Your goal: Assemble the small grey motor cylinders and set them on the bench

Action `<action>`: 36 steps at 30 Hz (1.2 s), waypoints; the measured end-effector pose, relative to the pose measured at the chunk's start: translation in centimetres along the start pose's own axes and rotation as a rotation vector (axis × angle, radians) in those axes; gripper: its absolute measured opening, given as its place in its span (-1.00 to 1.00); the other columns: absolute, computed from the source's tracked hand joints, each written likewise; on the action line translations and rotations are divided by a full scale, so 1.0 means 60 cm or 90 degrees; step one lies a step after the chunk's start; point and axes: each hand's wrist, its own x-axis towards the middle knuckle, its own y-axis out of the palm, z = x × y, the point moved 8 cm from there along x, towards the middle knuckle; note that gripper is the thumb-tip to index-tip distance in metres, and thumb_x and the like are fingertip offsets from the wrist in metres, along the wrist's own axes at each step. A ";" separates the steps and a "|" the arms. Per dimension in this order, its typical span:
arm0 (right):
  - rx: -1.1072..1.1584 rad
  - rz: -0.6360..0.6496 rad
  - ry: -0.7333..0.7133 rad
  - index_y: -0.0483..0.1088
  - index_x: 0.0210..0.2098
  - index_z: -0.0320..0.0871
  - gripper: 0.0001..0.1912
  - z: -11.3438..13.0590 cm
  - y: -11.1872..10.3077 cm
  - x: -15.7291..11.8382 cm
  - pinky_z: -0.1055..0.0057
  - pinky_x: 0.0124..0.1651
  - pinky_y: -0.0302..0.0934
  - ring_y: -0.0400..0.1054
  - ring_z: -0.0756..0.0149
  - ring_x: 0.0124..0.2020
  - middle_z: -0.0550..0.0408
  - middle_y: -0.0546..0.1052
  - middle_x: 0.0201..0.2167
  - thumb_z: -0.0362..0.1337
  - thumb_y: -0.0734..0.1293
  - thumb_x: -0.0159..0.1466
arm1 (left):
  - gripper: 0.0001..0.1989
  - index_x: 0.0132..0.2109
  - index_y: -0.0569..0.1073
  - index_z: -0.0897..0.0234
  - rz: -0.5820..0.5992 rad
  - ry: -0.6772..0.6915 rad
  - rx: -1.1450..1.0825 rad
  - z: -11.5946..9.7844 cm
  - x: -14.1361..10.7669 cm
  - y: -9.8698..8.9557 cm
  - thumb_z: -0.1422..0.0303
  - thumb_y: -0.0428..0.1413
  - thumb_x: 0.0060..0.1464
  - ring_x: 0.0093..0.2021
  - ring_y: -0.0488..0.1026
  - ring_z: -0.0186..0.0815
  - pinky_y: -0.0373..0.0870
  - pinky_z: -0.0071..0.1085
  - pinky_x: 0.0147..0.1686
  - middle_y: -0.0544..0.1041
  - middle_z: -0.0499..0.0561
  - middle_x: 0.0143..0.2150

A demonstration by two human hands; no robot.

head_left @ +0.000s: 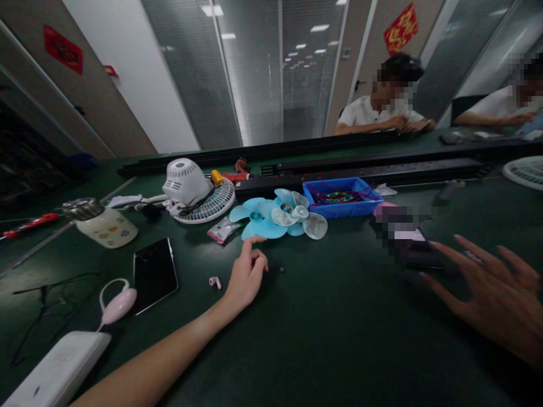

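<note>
My left hand [248, 271] is over the table in the middle, its index finger stretched toward the blue fan blades [265, 220] and the other fingers loosely curled. Nothing shows in it. Just right of it lies a tiny round part [282, 269], perhaps a nut. On its left rests a pale pink earbud [215, 281]. My right hand [487, 277], fingers spread and a ring on one, is beside a dark phone-like object [422, 254], partly blurred out; I cannot tell whether they touch. A pale translucent fan blade set [314, 226] overlaps the blue ones.
A blue bin [343, 212] holds wired circuit boards. Behind sit a white fan body [184, 181], a drill [237, 174] and black rails [365, 169]. Leftward are a bottle [108, 226], phone [156, 271], glasses [42, 294] and white power bank [61, 367]. Two people sit opposite.
</note>
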 end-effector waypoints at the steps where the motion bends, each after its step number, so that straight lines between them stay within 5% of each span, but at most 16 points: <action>1: -0.013 0.006 -0.041 0.16 0.25 -0.13 -0.25 0.010 0.006 -0.002 0.01 0.37 -0.30 0.05 0.01 0.27 -0.12 0.13 0.26 0.23 -0.06 0.29 | -0.63 0.09 0.20 0.23 0.000 0.000 0.001 0.000 0.000 0.000 0.45 -0.12 0.12 -0.48 0.31 -0.34 0.20 -0.43 -0.37 0.33 -0.19 -0.49; 7: -0.031 0.038 -0.086 0.15 0.26 -0.14 -0.25 0.012 0.024 -0.005 -0.06 0.37 -0.36 0.14 -0.01 0.20 -0.11 0.16 0.26 0.21 -0.11 0.32 | -0.63 0.09 0.19 0.21 0.001 0.004 -0.007 0.003 0.000 0.001 0.45 -0.12 0.11 -0.48 0.31 -0.34 0.20 -0.42 -0.37 0.33 -0.19 -0.49; 14: -0.001 0.013 -0.057 0.12 0.27 -0.14 -0.25 0.019 0.004 0.007 0.02 0.39 -0.36 0.17 0.06 0.19 -0.13 0.24 0.20 0.21 -0.09 0.32 | -0.63 0.10 0.19 0.22 0.005 0.008 -0.009 0.004 -0.001 0.001 0.45 -0.12 0.13 -0.47 0.31 -0.34 0.22 -0.41 -0.35 0.34 -0.19 -0.48; 20: 0.116 -0.004 0.098 0.25 0.12 -0.10 -0.30 -0.081 -0.007 0.028 -0.02 0.34 -0.18 0.15 -0.01 0.20 -0.15 0.32 0.12 0.26 0.08 0.23 | -0.63 0.10 0.19 0.23 0.001 0.001 -0.002 0.005 0.001 0.000 0.43 -0.12 0.13 -0.47 0.31 -0.33 0.22 -0.41 -0.34 0.34 -0.18 -0.49; 24: 0.432 0.135 0.245 0.21 0.00 -0.01 -0.54 -0.178 0.055 0.063 0.04 0.30 -0.06 0.12 0.07 0.22 -0.02 0.34 0.11 0.12 0.19 0.23 | -0.62 0.12 0.18 0.24 0.006 -0.004 0.006 0.004 0.002 0.000 0.40 -0.13 0.14 -0.46 0.33 -0.32 0.23 -0.40 -0.33 0.35 -0.18 -0.48; 27: 0.546 0.227 0.280 0.24 -0.09 -0.07 -0.57 -0.207 0.106 0.097 0.08 0.29 -0.01 0.15 0.07 0.20 -0.05 0.38 0.07 0.12 0.16 0.26 | -0.62 0.12 0.17 0.23 0.005 -0.010 0.023 0.006 0.001 -0.001 0.38 -0.13 0.15 -0.46 0.33 -0.31 0.23 -0.39 -0.33 0.35 -0.17 -0.48; 31: 0.605 0.278 0.251 0.24 -0.11 -0.09 -0.54 -0.194 0.143 0.131 0.20 0.32 -0.04 0.10 0.13 0.24 -0.03 0.34 0.12 0.15 0.18 0.25 | -0.63 0.12 0.17 0.22 0.009 -0.008 0.022 0.009 0.000 -0.001 0.36 -0.13 0.16 -0.45 0.33 -0.30 0.24 -0.38 -0.32 0.35 -0.17 -0.49; 36: 0.655 0.322 0.207 0.35 -0.16 -0.12 -0.50 -0.150 0.145 0.150 0.22 0.36 -0.15 0.03 0.07 0.28 -0.05 0.41 0.05 0.18 0.27 0.19 | -0.64 0.11 0.17 0.22 0.007 0.001 0.016 0.006 0.001 -0.001 0.37 -0.13 0.16 -0.45 0.33 -0.31 0.23 -0.38 -0.31 0.34 -0.17 -0.49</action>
